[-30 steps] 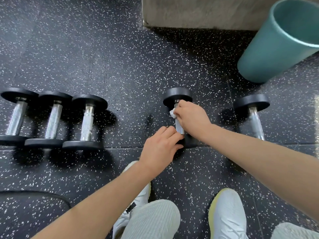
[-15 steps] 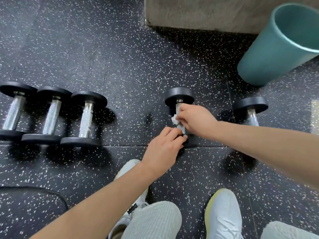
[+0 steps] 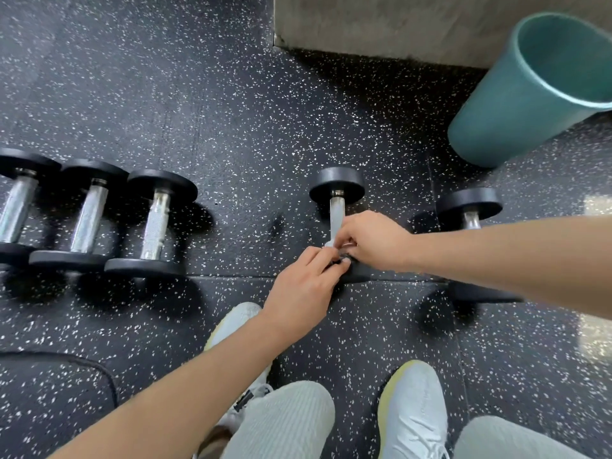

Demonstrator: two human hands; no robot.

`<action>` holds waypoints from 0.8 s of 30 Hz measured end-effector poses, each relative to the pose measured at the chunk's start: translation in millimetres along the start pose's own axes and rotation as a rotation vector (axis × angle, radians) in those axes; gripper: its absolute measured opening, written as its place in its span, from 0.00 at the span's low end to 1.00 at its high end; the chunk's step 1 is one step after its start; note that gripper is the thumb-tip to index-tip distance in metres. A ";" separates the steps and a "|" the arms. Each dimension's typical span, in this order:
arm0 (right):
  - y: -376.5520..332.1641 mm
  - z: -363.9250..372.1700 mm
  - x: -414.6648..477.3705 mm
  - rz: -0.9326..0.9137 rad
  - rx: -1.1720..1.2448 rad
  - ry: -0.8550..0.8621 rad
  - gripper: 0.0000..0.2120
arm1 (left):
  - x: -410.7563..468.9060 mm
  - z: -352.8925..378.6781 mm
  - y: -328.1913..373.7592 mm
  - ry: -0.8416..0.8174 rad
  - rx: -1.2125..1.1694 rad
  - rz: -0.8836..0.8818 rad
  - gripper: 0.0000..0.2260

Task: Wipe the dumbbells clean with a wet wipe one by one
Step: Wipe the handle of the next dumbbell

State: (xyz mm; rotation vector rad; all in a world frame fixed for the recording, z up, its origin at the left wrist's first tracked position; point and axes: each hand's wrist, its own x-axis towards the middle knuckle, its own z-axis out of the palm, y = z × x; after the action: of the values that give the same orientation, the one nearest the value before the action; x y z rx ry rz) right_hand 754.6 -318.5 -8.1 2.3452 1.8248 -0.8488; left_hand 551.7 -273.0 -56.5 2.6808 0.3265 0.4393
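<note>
Rubber flooring [image 3: 231, 94], black with white flecks, fills the head view, and 5 dumbbells lie on it: 3 close together at the left [image 3: 152, 223] and 2 apart toward the right. Both hands work on the middle dumbbell [image 3: 337, 207], whose chrome handle runs away from the person. The right hand [image 3: 371, 241] is curled over the near end of that handle, fingers pinched on the wipe [image 3: 329, 243], of which only a small pale scrap shows beside the knuckles. The left hand [image 3: 303, 289] rests on the near black head, fingers pressed together and bent over its edge, steadying it. The far head and upper handle are bare. The last dumbbell [image 3: 468, 207] lies just to the right, partly hidden under the right forearm. A teal bin [image 3: 516, 104] stands well beyond it, next to a concrete block [image 3: 397, 24]. By my reading, the step in hand is wiping the handle of this 1 dumbbell near its junction with the near head. The next move likely calls for carrying the wipe onto the heads while the left hand keeps the weight from rolling, then shifting to the right neighbour; whether the 3 at the left are done cannot be told.
</note>
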 end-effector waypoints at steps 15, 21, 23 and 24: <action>6.1 4.1 10.6 0.140 0.136 0.250 0.09 | -1.8 -15.5 16.8 -0.075 0.029 0.036 0.22; 19.2 7.1 -6.8 0.037 0.201 0.049 0.10 | -3.9 -14.9 19.8 -0.095 0.013 0.084 0.22; 21.1 1.9 -3.7 0.010 0.213 0.031 0.10 | -3.2 -15.2 21.5 -0.122 0.016 0.082 0.22; 20.9 0.5 -2.8 0.002 0.211 0.041 0.09 | -4.1 -14.9 22.6 -0.132 0.013 0.075 0.22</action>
State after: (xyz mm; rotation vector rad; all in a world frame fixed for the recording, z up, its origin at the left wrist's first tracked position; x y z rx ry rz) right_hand 773.0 -327.5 -13.2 2.5038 1.8305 -1.0482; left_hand 546.4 -289.0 -35.0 2.7247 0.1918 0.2816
